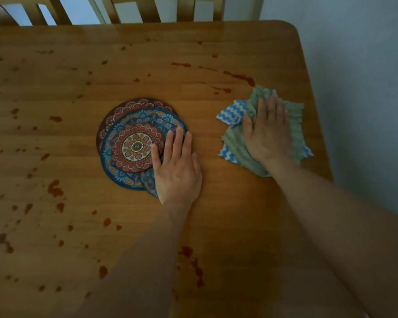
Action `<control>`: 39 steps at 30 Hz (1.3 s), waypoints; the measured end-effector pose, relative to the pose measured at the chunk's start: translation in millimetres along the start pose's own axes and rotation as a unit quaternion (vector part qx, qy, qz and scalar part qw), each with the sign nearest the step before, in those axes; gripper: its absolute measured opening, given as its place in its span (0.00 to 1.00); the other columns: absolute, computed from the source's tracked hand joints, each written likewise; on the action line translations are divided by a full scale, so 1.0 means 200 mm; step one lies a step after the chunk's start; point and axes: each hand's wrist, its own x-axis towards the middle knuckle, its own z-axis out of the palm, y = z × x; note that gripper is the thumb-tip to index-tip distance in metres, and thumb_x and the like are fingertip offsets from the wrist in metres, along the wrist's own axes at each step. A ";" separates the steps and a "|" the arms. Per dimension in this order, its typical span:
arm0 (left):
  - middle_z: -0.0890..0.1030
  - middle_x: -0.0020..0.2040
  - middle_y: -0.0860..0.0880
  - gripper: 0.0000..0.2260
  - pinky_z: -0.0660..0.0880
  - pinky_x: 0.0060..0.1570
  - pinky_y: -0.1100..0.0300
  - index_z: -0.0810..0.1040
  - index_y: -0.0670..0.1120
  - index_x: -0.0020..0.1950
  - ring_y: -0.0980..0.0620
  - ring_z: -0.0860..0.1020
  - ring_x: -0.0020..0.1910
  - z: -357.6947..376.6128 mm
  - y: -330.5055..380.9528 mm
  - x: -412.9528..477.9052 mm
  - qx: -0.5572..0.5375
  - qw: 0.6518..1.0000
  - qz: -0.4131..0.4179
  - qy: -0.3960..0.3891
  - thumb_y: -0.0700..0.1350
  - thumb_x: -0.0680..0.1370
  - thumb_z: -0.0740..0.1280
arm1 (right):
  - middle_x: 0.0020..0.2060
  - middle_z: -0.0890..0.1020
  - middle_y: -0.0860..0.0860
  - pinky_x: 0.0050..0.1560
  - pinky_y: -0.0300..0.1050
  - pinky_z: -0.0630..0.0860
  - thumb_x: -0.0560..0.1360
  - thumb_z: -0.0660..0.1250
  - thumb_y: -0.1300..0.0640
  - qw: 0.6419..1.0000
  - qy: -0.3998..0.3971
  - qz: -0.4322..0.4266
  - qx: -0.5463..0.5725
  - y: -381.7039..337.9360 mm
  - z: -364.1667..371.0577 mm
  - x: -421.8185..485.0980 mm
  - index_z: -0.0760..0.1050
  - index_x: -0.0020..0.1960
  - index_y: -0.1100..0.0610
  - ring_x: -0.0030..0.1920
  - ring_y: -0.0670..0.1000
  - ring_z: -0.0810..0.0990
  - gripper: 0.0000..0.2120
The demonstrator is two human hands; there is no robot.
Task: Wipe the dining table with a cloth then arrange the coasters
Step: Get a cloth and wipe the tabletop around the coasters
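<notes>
Right hand (265,131): flat, fingers straight, pressing crumpled green cloth (294,125) with blue-and-white zigzag edges, near table's (216,203) right edge. Left hand (176,166): flat, fingers extended on overlapping round mandala-patterned coasters (133,145), mid-table. Reddish-brown spots (55,188) scattered across wood.
</notes>
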 end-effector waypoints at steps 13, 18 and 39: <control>0.56 0.80 0.53 0.24 0.43 0.76 0.45 0.58 0.51 0.79 0.53 0.51 0.79 -0.03 0.00 0.00 -0.002 1.000 0.003 -0.027 0.52 0.82 0.46 | 0.79 0.52 0.53 0.77 0.55 0.50 0.81 0.48 0.41 0.969 -0.039 -0.244 -0.028 0.18 0.00 -0.73 0.55 0.79 0.55 0.79 0.52 0.47 0.31; 0.50 0.81 0.53 0.23 0.39 0.76 0.45 0.53 0.51 0.80 0.54 0.46 0.79 -0.04 -0.01 0.00 0.005 0.999 0.006 -0.053 0.52 0.84 0.46 | 0.79 0.50 0.56 0.77 0.55 0.48 0.81 0.45 0.41 0.998 -0.005 -0.056 -0.025 0.31 -0.01 -0.91 0.53 0.79 0.58 0.79 0.55 0.46 0.32; 0.67 0.71 0.64 0.22 0.62 0.72 0.58 0.65 0.52 0.75 0.65 0.64 0.72 -0.27 0.23 -0.79 -0.478 0.875 -0.084 -0.014 0.57 0.83 0.49 | 0.79 0.50 0.46 0.73 0.31 0.50 0.83 0.52 0.50 0.895 -0.084 -0.060 0.434 -0.18 -0.08 -1.14 0.50 0.79 0.51 0.76 0.39 0.48 0.26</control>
